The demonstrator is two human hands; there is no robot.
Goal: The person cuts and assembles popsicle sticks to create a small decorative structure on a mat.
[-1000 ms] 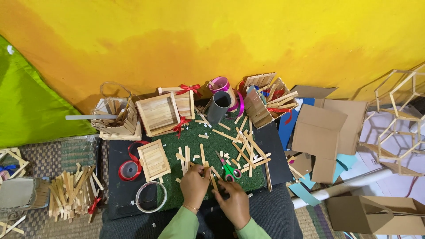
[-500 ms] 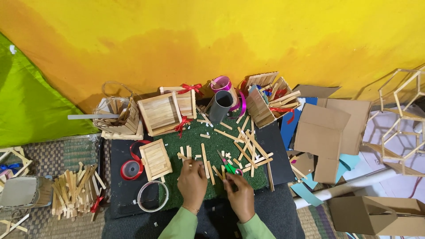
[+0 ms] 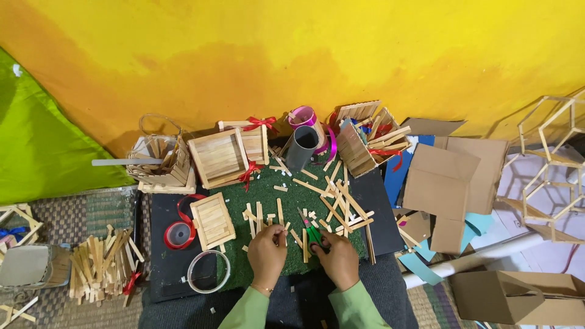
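yellow wall behind, both hands have dropped onto the green mat point(image 3: 286, 201): left hand point(image 3: 266, 251) pinching a wooden stick point(image 3: 281, 226), right hand point(image 3: 337, 259) now gripping green-handled scissors point(image 3: 312, 234), cutting apparently underway.

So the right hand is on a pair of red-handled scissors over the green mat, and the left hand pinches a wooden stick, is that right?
Not quite: the scissors under the right hand have green handles, not red, as the head view shows. They do lie over the green mat, and the left hand does pinch a wooden stick.
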